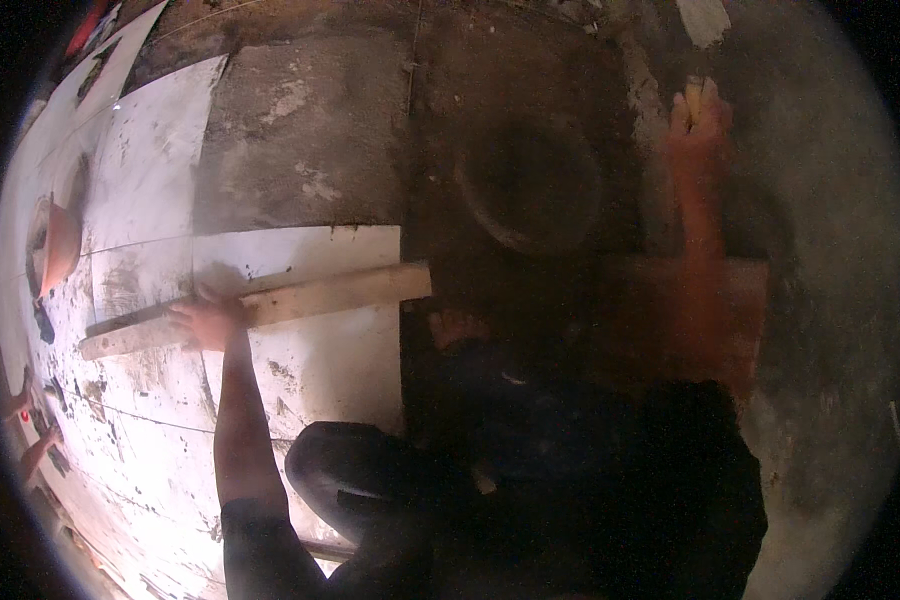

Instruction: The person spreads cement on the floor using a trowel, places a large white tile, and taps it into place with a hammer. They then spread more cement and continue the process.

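Observation:
A long, narrow wooden board (pixel 340 290) lies slantwise over the white floor tiles (pixel 320 375). My left hand (pixel 213 320) is closed over the board left of its middle, the fingers across its face. Far off to the right, my outstretched right hand (pixel 702 130) is wrapped around a yellowish handle (pixel 695 100). A pale, blade-like shape (pixel 705 22) lies beyond it, so the tool looks like a trowel, though dim light blurs the join. Bare dark mortar (pixel 300 130) borders the tiles on their far side.
A dark round basin (pixel 530 190) sits in shadow ahead of my bare foot (pixel 457 328). A reddish-brown panel (pixel 740 310) lies under my right forearm. An orange bowl (pixel 60 245) stands on the far-left tiles. Another person's hand (pixel 42 450) shows at the left rim.

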The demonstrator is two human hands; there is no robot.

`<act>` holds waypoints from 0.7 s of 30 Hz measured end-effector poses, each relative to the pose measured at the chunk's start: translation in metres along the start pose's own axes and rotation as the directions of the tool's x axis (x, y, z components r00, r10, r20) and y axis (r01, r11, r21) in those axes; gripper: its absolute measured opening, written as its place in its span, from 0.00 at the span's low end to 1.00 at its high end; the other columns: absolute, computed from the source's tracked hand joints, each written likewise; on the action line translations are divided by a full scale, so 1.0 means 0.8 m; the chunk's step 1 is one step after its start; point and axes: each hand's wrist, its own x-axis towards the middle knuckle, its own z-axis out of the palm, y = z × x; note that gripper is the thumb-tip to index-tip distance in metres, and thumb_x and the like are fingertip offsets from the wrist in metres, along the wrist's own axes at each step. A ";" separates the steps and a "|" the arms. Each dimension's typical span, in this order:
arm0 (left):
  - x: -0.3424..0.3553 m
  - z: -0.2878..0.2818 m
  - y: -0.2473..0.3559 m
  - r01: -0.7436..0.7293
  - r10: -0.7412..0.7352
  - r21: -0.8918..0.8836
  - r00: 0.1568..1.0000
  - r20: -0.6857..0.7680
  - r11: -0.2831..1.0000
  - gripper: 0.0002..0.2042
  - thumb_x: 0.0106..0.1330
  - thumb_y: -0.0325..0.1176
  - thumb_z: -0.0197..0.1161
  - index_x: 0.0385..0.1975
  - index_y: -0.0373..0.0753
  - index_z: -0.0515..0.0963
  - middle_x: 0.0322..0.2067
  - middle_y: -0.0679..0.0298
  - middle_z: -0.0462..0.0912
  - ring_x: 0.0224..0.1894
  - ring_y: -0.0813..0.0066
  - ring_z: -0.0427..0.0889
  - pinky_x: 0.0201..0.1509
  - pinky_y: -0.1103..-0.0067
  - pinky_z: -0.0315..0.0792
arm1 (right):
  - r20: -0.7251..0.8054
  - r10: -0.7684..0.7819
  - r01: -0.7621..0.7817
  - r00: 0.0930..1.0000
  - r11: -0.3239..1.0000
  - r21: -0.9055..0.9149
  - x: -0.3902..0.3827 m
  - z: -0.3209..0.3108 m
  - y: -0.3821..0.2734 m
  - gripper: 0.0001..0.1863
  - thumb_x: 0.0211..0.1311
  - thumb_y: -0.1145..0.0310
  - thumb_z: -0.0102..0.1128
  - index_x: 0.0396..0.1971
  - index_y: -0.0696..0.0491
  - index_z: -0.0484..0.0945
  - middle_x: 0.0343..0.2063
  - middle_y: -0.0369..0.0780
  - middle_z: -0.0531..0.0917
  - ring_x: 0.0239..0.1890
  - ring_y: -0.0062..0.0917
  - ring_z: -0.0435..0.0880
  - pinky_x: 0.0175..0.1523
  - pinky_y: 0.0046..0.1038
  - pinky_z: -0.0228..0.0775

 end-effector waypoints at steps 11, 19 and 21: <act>0.000 0.015 -0.009 -0.001 -0.005 -0.121 0.999 -0.051 0.993 0.45 0.63 0.70 0.39 0.67 0.34 0.55 0.70 0.53 0.53 0.72 0.55 0.52 0.64 0.37 0.42 | 0.651 -0.085 0.194 0.754 0.976 -0.096 -0.053 -0.014 0.103 0.15 0.65 0.60 0.52 0.45 0.54 0.77 0.37 0.44 0.82 0.38 0.40 0.81 0.42 0.40 0.73; 0.034 0.074 -0.046 -0.222 0.221 -0.010 0.965 0.144 0.975 0.44 0.62 0.72 0.33 0.70 0.43 0.51 0.71 0.54 0.50 0.72 0.52 0.49 0.63 0.36 0.45 | 0.851 0.468 -0.730 0.238 0.664 -0.161 -0.300 -0.186 -0.102 0.22 0.67 0.53 0.50 0.47 0.58 0.70 0.38 0.49 0.74 0.42 0.39 0.74 0.47 0.40 0.65; 0.041 0.085 -0.056 -0.105 0.128 -0.105 0.964 0.234 0.989 0.45 0.62 0.73 0.33 0.70 0.43 0.51 0.69 0.48 0.51 0.70 0.50 0.53 0.64 0.39 0.49 | 0.799 0.473 -0.712 0.372 0.697 -0.081 -0.317 -0.226 -0.115 0.24 0.68 0.53 0.49 0.50 0.59 0.68 0.43 0.50 0.72 0.47 0.41 0.71 0.52 0.41 0.62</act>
